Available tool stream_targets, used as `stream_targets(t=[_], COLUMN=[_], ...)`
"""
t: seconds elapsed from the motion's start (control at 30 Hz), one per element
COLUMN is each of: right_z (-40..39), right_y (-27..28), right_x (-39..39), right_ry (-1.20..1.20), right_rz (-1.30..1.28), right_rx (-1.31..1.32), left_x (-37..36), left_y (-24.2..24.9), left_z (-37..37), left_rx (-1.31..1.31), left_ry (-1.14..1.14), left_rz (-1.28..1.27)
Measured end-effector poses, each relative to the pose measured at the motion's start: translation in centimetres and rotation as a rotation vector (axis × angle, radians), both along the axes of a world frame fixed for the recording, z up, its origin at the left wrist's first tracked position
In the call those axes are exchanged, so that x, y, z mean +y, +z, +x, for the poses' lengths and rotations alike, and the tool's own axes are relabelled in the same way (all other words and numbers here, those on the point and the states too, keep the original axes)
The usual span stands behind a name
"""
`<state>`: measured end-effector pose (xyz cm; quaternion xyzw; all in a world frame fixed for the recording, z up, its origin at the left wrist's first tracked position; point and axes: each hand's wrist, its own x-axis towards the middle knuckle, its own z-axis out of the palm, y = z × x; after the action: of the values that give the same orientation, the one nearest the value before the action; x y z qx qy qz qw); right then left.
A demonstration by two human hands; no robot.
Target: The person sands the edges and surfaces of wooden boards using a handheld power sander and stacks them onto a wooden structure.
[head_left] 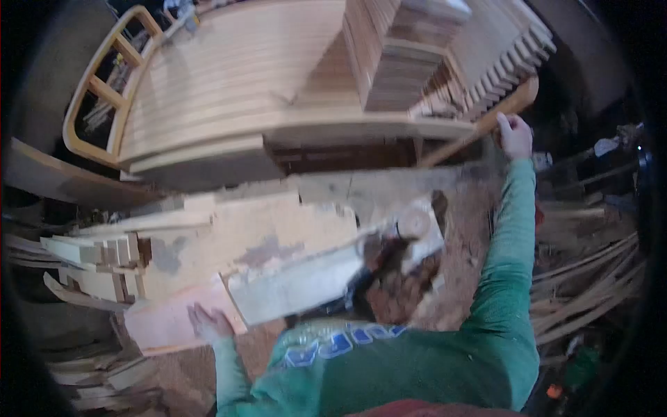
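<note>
My left hand lies with its fingers spread flat on a pinkish board. That board butts against the end of a long grey metal machine bed. My right hand is stretched far out to the upper right, its fingers closed at the edge of a narrow wooden rail with a rounded end. The rail slants along the front of a large slatted wooden panel. Part of the right hand's grip is hidden behind its own back.
Stacked planks stand on the slatted panel. A curved wooden frame rises at its left. Beside the machine bed sits a round wheel-like part. Cut timber pieces lie at left, loose strips at right.
</note>
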<state>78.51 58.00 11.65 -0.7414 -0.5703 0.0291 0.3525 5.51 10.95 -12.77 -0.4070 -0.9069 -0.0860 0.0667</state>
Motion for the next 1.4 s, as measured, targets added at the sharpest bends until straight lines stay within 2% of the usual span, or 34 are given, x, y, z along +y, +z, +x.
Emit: stream_targets(t=[0.07,0.1,0.13,0.17,0.2,0.23,0.27,0.3,0.37,0.43,0.5,0.57,0.63,0.7,0.73,0.8,0.9,0.93,0.97,1.03,1.07,1.13,1.17,1.2,1.23,1.27,1.3,1.37,1.4], right_z=[3.5,3.5,9.1,3.0,4.8,1.9,2.0,-0.2,-9.3,-12.5,-16.4,-19.5,-22.4,-26.5,-27.7,-29.0,-30.4,-32.5,-34.4,-38.4,-40.4,-40.7,-40.9,-42.2,-43.9,-45.2,-46.3,-47.5,-47.1], right_y=[-6.4,-9.6,-18.5,-16.4,-22.1,-22.3,-26.6,-26.7,-23.3,-24.9,-24.0,-22.3,-20.2,-16.5,-16.7,-16.8,-18.7,-17.3,-16.1,-13.3,-11.0,-11.8,-12.2,-11.6,-11.1,-10.7,-10.4,-9.5,-9.2], right_x=[-7.3,-11.8,-15.3,-20.0,-23.3,-26.4,-29.5,-31.3,-33.5,-34.8,-35.0,-34.5,-34.3,-34.1,-34.4,-34.6,-34.5,-34.9,-35.4,-37.0,-37.6,-38.0,-38.1,-38.7,-39.5,-40.0,-40.3,-40.7,-40.6], right_ry=[-0.19,-0.191,-0.172,-0.218,-0.211,-0.219,-0.183,-0.215,-0.272,-0.208,-0.168,-0.129,0.011,-0.09,0.074,0.406,0.484,0.363,0.319,0.22,0.18,0.375,0.477,0.478,0.423,0.371,0.319,0.385,0.428], right_rz=[-0.323,-0.339,-0.363,-0.477,-0.546,-0.649,-0.566,-0.632,-0.658,-0.685,-0.655,-0.523,-0.504,-0.375,-0.369,-0.321,-0.41,-0.401,-0.375,-0.331,-0.335,-0.399,-0.431,-0.448,-0.459,-0.467,-0.472,-0.472,-0.5], right_rx=[0.191,-0.066,-0.014,-0.122,-0.194,-0.196,-0.032,0.243,0.854,1.028,1.292,1.48,1.577,1.815,1.9,2.045,2.053,2.053,1.997,1.877,1.835,1.937,1.986,1.996,1.824,1.657,1.494,1.238,1.067], left_x=[2.6,6.5,9.5,11.4,12.9,14.7,15.5,16.4,18.1,16.8,18.7,20.8,21.6,18.0,14.7,12.3,9.7,8.7,7.6,4.6,3.6,2.0,1.2,0.4,-0.7,-1.5,-2.0,-1.7,-0.6], left_y=[-1.0,3.7,7.7,6.9,6.5,6.6,6.4,4.4,6.6,4.6,2.8,5.2,6.9,6.1,3.0,4.5,6.1,9.0,9.6,11.4,11.7,12.1,11.8,11.4,11.1,10.9,10.8,10.2,8.6], left_z=[0.6,4.8,8.8,11.2,14.5,17.4,20.9,23.2,28.4,31.8,35.0,35.3,32.5,32.7,34.2,30.8,25.0,21.8,19.0,14.6,13.5,11.5,10.7,9.9,8.8,8.1,7.3,5.2,3.6], left_rx=[-0.238,-0.133,-0.37,-0.606,-0.923,-0.972,-1.208,-1.137,-0.777,-0.889,-0.839,-0.874,-1.12,-1.292,-1.185,-1.442,-1.859,-1.852,-1.881,-1.808,-1.87,-2.034,-2.024,-2.014,-2.003,-1.893,-1.733,-1.406,-1.277], left_ry=[-0.224,-0.34,-0.471,-0.615,-0.611,-0.724,-0.751,-0.96,-1.117,-0.954,-0.954,-0.78,-1.076,-1.03,-1.053,-1.031,-0.894,-0.809,-0.893,-0.923,-0.916,-0.865,-0.862,-0.861,-0.861,-0.866,-0.969,-1.155,-1.16], left_rz=[0.271,0.165,0.071,0.14,0.088,-0.082,-0.123,-0.151,-0.309,-0.211,-0.264,-0.644,-0.876,-0.772,-0.149,-0.254,-0.509,-0.646,-0.676,-0.569,-0.547,-0.513,-0.495,-0.479,-0.462,-0.421,-0.421,-0.419,-0.346])
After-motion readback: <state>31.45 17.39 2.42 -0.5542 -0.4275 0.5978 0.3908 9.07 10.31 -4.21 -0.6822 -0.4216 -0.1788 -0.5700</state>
